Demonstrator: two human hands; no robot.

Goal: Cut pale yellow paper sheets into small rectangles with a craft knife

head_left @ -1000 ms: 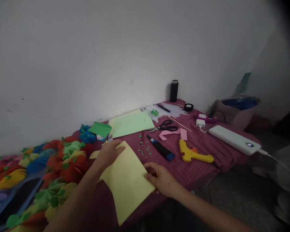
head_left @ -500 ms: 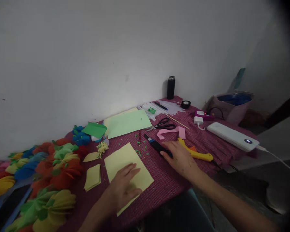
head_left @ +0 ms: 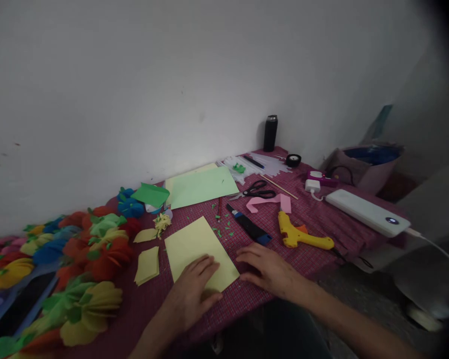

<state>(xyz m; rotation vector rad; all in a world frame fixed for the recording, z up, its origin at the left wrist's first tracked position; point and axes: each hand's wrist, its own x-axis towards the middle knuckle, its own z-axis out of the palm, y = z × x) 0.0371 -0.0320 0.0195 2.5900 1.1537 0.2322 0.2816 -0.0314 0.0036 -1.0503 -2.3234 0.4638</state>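
Observation:
My left hand (head_left: 194, 289) lies flat over the lower part of a pale yellow sheet of paper (head_left: 198, 239), fingers stretched out. Beside the sheet's right corner is my right hand (head_left: 269, 271), its fingers apart and slightly bent, with nothing in it. Whether its fingertips touch the paper I cannot tell. Just beyond that hand lies a slim black-and-blue object (head_left: 249, 225), possibly a cutter. A yellow glue gun (head_left: 303, 235) rests to its right. Left of the sheet are a small stack of yellow paper pieces (head_left: 147, 264) and a petal-shaped yellow piece (head_left: 145, 235).
Colourful paper flowers (head_left: 97, 249) crowd the left side. Behind the sheet lie light green paper (head_left: 204, 187), black-handled scissors (head_left: 260, 189), a pink strip (head_left: 269, 201), a pencil (head_left: 220, 207) and glue sticks (head_left: 239, 167). A white power bank (head_left: 366, 212) and black bottle (head_left: 270, 133) stand farther right.
My right hand has left the black-and-blue object and moved down and left to the sheet's corner. The glue gun shows fully now. My left hand stays on the paper.

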